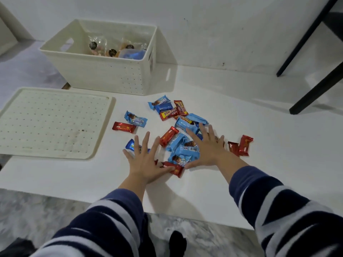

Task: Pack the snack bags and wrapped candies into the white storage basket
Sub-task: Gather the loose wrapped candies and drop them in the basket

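White table [241, 182]: both spread hands flat on scattered wrapped candies [182, 145]

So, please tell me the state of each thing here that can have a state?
white storage basket: open, partly filled with bagged snacks
lid: off, lying flat on the table beside the basket
wrapped candies: loose on the table, not yet packed
left hand: open, fingers spread, on candies
right hand: open, fingers spread, on candies
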